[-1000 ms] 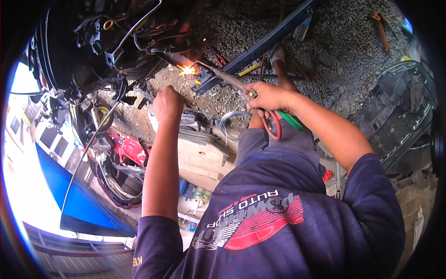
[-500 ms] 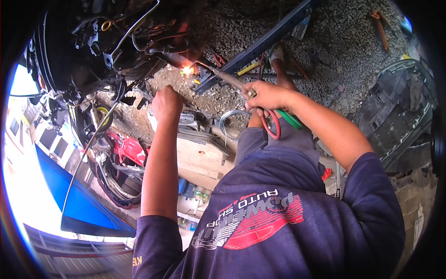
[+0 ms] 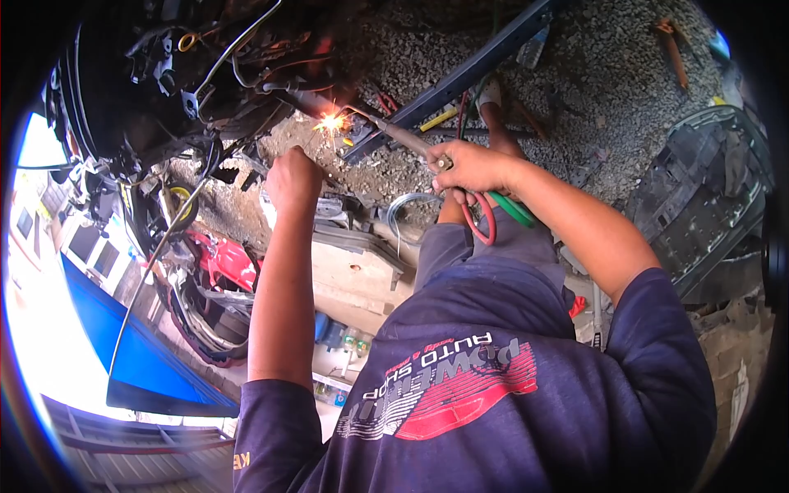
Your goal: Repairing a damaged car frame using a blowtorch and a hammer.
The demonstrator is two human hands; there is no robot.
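My right hand (image 3: pixel 470 168) is wrapped round the handle of a gas welding torch (image 3: pixel 403 138). A red hose (image 3: pixel 491 222) and a green hose (image 3: pixel 514 210) hang below that hand. The torch's bent tip points left at a bright flame with sparks (image 3: pixel 331 122), beside the dark underparts of a vehicle (image 3: pixel 164 90). My left hand (image 3: pixel 294 175) is closed just below and left of the flame, fingers pinched. A thin filler rod shows from it toward the flame in the earlier frame; now the rod is barely visible against the gravel and glare.
A long dark metal beam (image 3: pixel 452 82) slants across the gravel (image 3: pixel 592 90) beyond the torch. Coiled wire (image 3: pixel 400 215) lies below the flame. Dark plastic car parts (image 3: pixel 707 189) rest at the right, and a red body part (image 3: pixel 226 259) lies at the left.
The sparks at the torch tip have spread wider and brighter. My left hand has shifted slightly up and left, while the right hand and torch hold nearly the same place.
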